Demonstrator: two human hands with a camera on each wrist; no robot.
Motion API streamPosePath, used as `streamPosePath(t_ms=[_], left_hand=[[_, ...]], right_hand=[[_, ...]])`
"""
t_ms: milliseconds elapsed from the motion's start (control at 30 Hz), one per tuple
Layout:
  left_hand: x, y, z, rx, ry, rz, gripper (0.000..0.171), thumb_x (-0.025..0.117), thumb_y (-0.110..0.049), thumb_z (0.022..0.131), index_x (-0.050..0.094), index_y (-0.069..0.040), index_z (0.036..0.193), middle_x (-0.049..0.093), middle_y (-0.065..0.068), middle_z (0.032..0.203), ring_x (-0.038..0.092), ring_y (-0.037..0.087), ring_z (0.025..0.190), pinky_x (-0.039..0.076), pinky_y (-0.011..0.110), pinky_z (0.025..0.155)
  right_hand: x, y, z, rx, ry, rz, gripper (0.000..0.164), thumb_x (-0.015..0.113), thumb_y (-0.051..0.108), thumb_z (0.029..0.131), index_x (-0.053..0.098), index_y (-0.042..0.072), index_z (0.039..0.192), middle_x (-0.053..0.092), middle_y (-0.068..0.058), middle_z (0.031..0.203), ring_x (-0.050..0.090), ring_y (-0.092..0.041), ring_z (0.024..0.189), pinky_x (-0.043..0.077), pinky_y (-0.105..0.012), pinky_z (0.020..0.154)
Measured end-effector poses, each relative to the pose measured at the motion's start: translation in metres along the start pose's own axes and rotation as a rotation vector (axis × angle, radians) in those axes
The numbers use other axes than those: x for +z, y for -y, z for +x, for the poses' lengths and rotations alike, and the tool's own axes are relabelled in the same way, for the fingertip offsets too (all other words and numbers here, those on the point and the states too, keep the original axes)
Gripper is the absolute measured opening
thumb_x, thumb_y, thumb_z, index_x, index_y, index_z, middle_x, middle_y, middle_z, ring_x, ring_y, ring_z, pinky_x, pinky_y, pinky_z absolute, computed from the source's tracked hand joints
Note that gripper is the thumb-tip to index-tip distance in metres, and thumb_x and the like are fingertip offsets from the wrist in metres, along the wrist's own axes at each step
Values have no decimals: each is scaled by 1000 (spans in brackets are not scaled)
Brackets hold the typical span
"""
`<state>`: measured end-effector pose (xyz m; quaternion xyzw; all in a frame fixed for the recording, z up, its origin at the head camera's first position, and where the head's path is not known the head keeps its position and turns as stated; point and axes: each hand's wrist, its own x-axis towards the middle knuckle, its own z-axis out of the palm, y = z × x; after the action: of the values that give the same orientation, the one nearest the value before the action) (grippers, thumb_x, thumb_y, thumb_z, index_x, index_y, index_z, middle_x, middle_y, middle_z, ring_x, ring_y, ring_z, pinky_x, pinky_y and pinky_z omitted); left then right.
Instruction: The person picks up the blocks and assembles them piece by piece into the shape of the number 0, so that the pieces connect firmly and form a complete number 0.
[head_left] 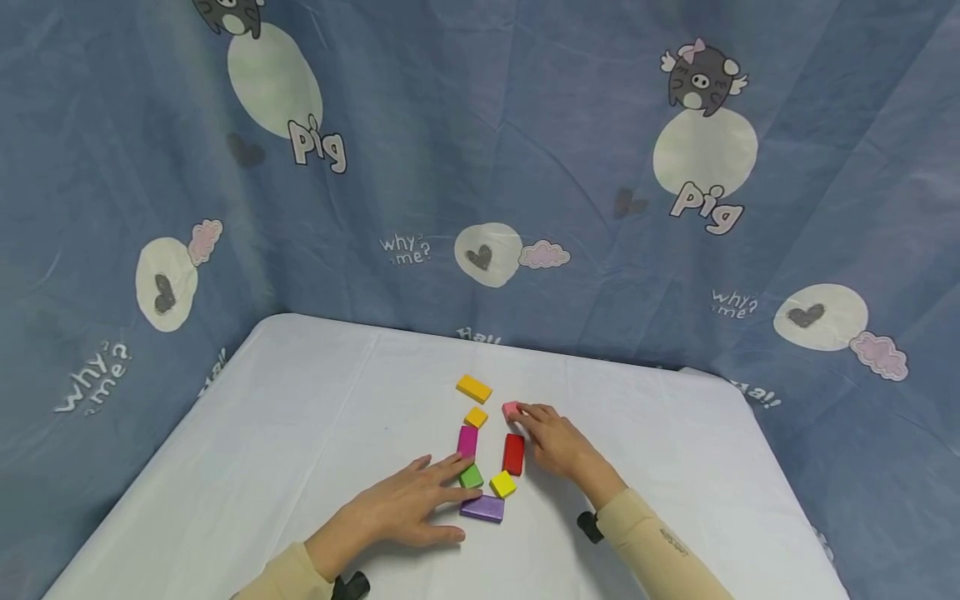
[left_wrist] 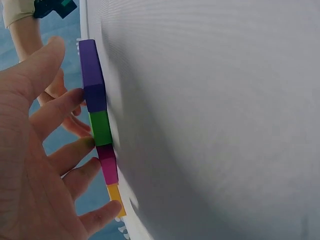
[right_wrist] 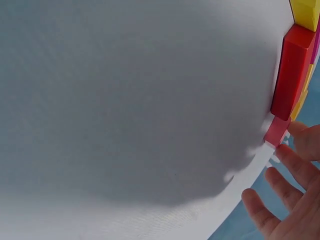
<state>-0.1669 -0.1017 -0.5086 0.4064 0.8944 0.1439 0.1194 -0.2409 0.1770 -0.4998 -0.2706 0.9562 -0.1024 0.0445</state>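
Observation:
My right hand (head_left: 557,442) pinches a small pink block (head_left: 511,409) between thumb and index finger, its other fingers spread. Just nearer than the pink block lies a long red block (head_left: 513,454), with a yellow block (head_left: 503,484) below it. Fingers spread and fairly straight, my left hand (head_left: 411,503) reaches over the left-hand row, its fingertips at a purple block (head_left: 482,509), a green block (head_left: 471,477) and a magenta block (head_left: 467,442). Farther up this row are a small orange block (head_left: 476,417) and a longer orange block (head_left: 474,388).
The blocks lie on a white-covered table (head_left: 360,400). Behind it hangs a blue curtain (head_left: 420,167) printed with pigs, hearts and lettering. A dark device (head_left: 590,527) sits at the right wrist, another dark device (head_left: 351,587) at the left.

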Motion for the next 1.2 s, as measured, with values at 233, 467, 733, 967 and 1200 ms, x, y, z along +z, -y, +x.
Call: streamPosePath(t_ms=[233, 467, 733, 967, 1200], left_hand=[[-1, 0, 1, -15, 15, -7, 63, 55, -67, 88, 49, -39, 144, 32, 6, 157, 24, 24, 145, 27, 62, 108], [-3, -1, 0, -37, 27, -16, 64, 55, -66, 87, 48, -38, 144, 31, 6, 157, 24, 24, 145, 26, 62, 109], [-2, -1, -1, -48, 30, -10, 65, 55, -67, 87, 48, -38, 144, 31, 6, 157, 24, 24, 145, 26, 61, 109], [-1, -2, 0, -44, 25, -12, 64, 56, -67, 87, 49, -38, 144, 31, 5, 157, 25, 23, 145, 26, 62, 109], [-1, -1, 1, -45, 32, -19, 66, 56, -67, 87, 49, -36, 144, 31, 5, 157, 26, 22, 144, 26, 62, 108]], right_hand=[[1, 1, -5, 7, 4, -3, 48, 58, 13, 96, 52, 19, 143, 44, -6, 149, 40, -28, 133, 39, -53, 104], [1, 2, -8, 1, 1, 1, 48, 59, 12, 95, 53, 19, 142, 44, -6, 148, 40, -28, 133, 40, -52, 104], [0, 5, -10, -7, 7, 0, 48, 59, 12, 95, 53, 18, 142, 45, -6, 148, 41, -28, 134, 39, -54, 104], [0, 7, -13, -6, 16, 1, 48, 60, 13, 95, 52, 19, 143, 45, -6, 148, 40, -29, 134, 39, -54, 104], [1, 7, -15, -15, 11, -10, 49, 61, 14, 95, 52, 17, 143, 45, -8, 148, 41, -30, 134, 39, -54, 103]])
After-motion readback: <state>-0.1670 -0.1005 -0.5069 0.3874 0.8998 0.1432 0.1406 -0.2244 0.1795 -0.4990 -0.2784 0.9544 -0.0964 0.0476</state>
